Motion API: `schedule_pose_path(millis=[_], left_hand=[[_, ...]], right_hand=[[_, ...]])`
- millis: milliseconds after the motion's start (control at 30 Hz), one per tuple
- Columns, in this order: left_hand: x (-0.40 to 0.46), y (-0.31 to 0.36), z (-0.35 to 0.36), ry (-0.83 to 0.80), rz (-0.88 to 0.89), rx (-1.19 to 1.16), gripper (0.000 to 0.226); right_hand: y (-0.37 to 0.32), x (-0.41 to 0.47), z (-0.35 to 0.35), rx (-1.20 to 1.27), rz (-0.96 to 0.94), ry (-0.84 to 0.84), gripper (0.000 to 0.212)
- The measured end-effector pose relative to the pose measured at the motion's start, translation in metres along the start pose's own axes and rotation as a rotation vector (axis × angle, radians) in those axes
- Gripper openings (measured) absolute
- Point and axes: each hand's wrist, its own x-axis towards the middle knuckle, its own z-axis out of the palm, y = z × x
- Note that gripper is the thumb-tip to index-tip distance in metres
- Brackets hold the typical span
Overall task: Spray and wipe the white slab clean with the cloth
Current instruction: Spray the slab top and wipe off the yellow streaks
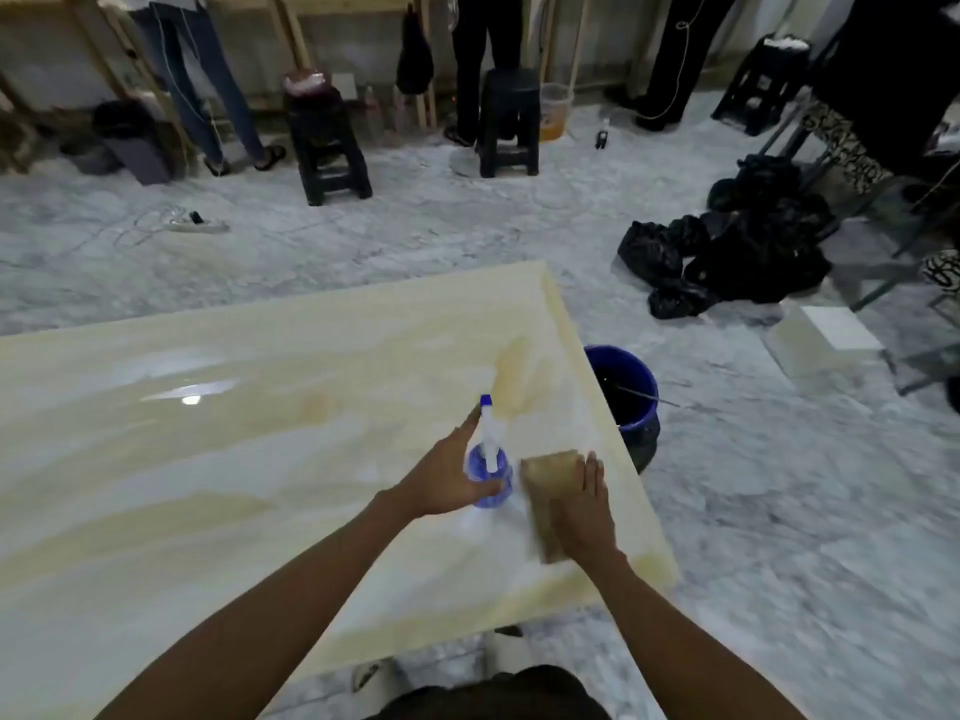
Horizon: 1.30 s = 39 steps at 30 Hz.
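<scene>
- Both forearms reach out over the near edge of the white slab (218,459), which lies flat in front of me.
- Right hand (584,517) lies flat, palm pressing the tan cloth (550,485) onto the slab near its right edge; I'd keep even pressure and overlap my strokes.
- Left hand (447,480) wraps the blue spray bottle (488,459), just beside the cloth; I'd mist lightly ahead of it.
- Blue bucket (631,402) stands on the floor beyond the slab's right edge.
</scene>
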Motion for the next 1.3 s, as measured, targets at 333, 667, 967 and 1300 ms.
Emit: schedule_pose_path(millis=[333, 667, 967, 1300], left_hand=[[0.026, -0.01, 0.053, 0.413, -0.068, -0.223, 0.083], [0.047, 0.005, 0.086, 0.887, 0.044, -0.276, 0.044], [0.05, 0.013, 0.06, 0.733, 0.023, -0.382, 0.04], [0.005, 0.062, -0.016, 0.485, 0.068, -0.473, 0.035]], right_hand=[[0.014, 0.012, -0.005, 0.214, 0.308, -0.057, 0.065], [0.012, 0.023, -0.014, 0.428, 0.203, -0.129, 0.015], [0.016, 0.036, -0.06, 1.131, 0.44, -0.503, 0.048], [-0.055, 0.042, -0.138, 1.706, 0.191, -0.425, 0.035]])
